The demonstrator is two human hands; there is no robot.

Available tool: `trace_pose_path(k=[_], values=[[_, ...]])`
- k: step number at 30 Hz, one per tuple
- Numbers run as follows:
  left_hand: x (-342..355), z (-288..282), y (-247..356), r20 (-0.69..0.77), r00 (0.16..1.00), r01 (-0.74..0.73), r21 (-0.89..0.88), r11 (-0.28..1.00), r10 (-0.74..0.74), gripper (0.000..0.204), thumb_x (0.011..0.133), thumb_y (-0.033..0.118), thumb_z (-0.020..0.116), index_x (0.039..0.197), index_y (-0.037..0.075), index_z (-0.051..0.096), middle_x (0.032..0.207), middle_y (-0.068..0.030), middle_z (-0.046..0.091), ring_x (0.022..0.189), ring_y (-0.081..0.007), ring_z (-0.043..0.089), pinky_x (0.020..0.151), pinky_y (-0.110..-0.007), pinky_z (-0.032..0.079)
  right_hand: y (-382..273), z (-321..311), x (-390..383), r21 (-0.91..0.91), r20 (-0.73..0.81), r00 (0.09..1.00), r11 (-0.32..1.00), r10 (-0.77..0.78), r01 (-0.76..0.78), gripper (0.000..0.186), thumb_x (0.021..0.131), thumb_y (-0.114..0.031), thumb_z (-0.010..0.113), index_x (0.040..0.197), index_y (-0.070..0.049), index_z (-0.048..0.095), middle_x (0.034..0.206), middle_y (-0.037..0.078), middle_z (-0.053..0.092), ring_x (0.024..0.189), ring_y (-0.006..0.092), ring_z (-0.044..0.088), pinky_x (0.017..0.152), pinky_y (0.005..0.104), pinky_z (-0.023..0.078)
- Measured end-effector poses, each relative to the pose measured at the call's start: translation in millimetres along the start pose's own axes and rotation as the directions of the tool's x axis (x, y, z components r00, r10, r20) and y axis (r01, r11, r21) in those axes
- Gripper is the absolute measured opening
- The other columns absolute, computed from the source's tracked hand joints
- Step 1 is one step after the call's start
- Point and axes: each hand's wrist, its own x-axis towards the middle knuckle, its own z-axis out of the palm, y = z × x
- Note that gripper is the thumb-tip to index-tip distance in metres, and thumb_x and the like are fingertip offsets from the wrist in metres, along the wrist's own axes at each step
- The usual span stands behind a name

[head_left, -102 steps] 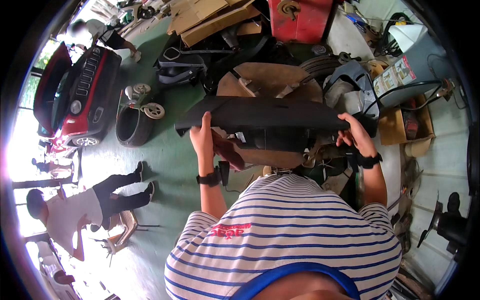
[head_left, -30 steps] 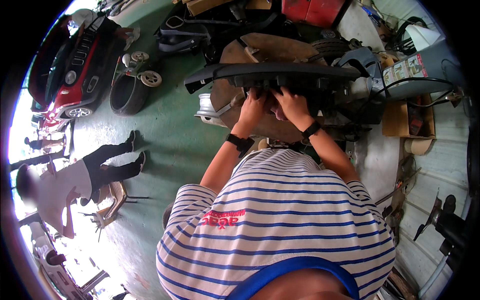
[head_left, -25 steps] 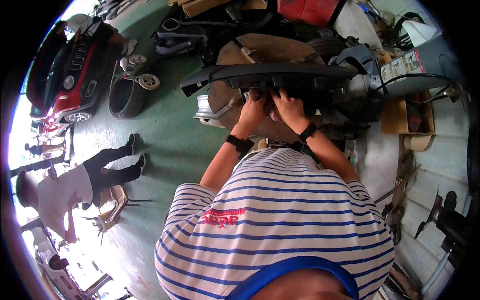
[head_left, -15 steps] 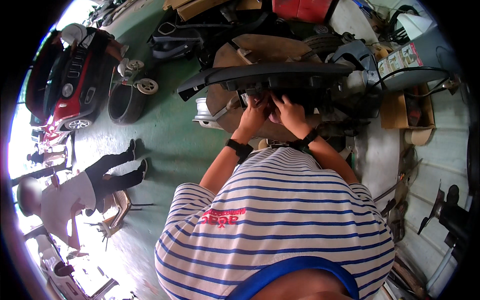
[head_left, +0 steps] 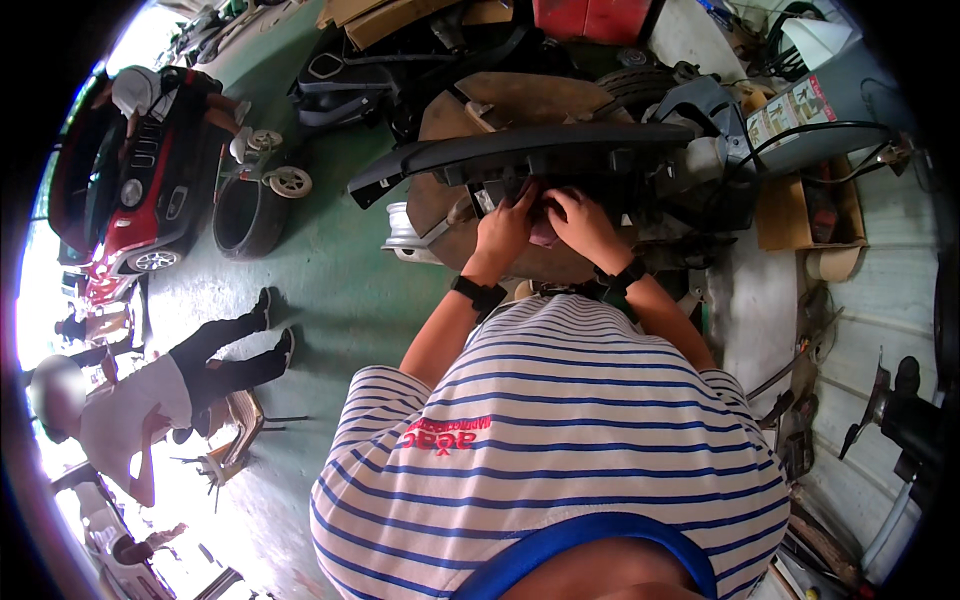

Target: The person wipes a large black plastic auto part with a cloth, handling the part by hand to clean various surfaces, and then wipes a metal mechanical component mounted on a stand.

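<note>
A long black plastic car trim panel (head_left: 520, 146), curved like a bumper section, lies across in front of me on a round brown wooden top (head_left: 440, 215). Both hands are close together at its near side, by its clips and tabs. My left hand (head_left: 502, 235) has its fingers pressed together against a dark part under the panel, and its fingertips are in shadow. The fingers of my right hand (head_left: 588, 228) curl over a small reddish cloth-like piece (head_left: 543, 232) between the two hands. What else they grip is hidden.
A silver wheel rim (head_left: 403, 235) stands left of the wooden top. To the right are a grey machine (head_left: 825, 110) with a black cable and a cardboard box (head_left: 785, 215). At left a person (head_left: 130, 400) sits, near a tyre (head_left: 250, 218), a small wheeled frame and a red car (head_left: 130, 200).
My fingers have shifted slightly beneath the panel; the right ones are now more curled. More of the reddish piece shows between the hands. The panel stays about where it was.
</note>
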Motion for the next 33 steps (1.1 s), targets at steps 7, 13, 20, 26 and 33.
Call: trace_pose_path(k=[7,13,20,26,33], values=[[-5,8,-4,-0.071,0.997,0.029,0.11,0.993,-0.021,0.066,0.08,0.015,0.056,0.143,0.021,0.037,0.095,-0.019,0.065,0.076,-0.0358,0.066,0.062,-0.045,0.054,-4,3,-8,-0.297,0.065,0.982,0.936,-0.176,0.188,0.043,0.081,-0.01,0.057,0.124,-0.007,0.055,0.104,0.015,0.057,0.083,0.032,0.064,0.065,0.0385,0.055],[-2,3,5,-0.017,0.995,0.101,0.09,0.991,-0.1,0.07,0.082,0.018,0.055,0.147,0.017,0.029,0.101,-0.0215,0.065,0.075,-0.0383,0.065,0.063,-0.047,0.054,-1,3,10,-0.522,0.071,0.978,0.828,-0.198,0.206,0.051,0.08,-0.011,0.056,0.13,-0.008,0.051,0.098,0.009,0.056,0.081,0.0229,0.064,0.062,0.0325,0.055],[0,2,7,0.094,0.973,0.202,0.102,0.974,-0.211,0.077,0.081,0.024,0.056,0.149,0.018,0.021,0.076,-0.0217,0.066,0.068,-0.0402,0.065,0.061,-0.051,0.052,-4,11,5,-0.55,0.062,0.987,0.82,-0.15,0.159,0.05,0.08,-0.011,0.055,0.13,-0.01,0.053,0.094,0.009,0.06,0.07,0.0225,0.065,0.058,0.0332,0.054],[4,1,4,0.103,0.971,0.202,0.126,0.971,-0.215,0.074,0.081,0.026,0.054,0.149,0.021,0.024,0.073,-0.0219,0.066,0.066,-0.0406,0.064,0.06,-0.051,0.052,4,16,4,-0.464,0.053,0.994,0.879,-0.096,0.109,0.054,0.08,-0.013,0.057,0.133,-0.01,0.049,0.095,0.012,0.062,0.067,0.0296,0.065,0.056,0.0365,0.055],[-6,7,-4,0.133,0.966,0.197,0.168,0.966,-0.221,0.072,0.082,0.03,0.053,0.148,0.023,0.025,0.076,-0.0205,0.067,0.067,-0.0391,0.066,0.056,-0.051,0.052,4,17,-5,-0.415,0.059,0.992,0.901,-0.11,0.125,0.058,0.079,-0.016,0.058,0.136,-0.01,0.046,0.093,0.014,0.063,0.066,0.0331,0.065,0.055,0.0397,0.054]])
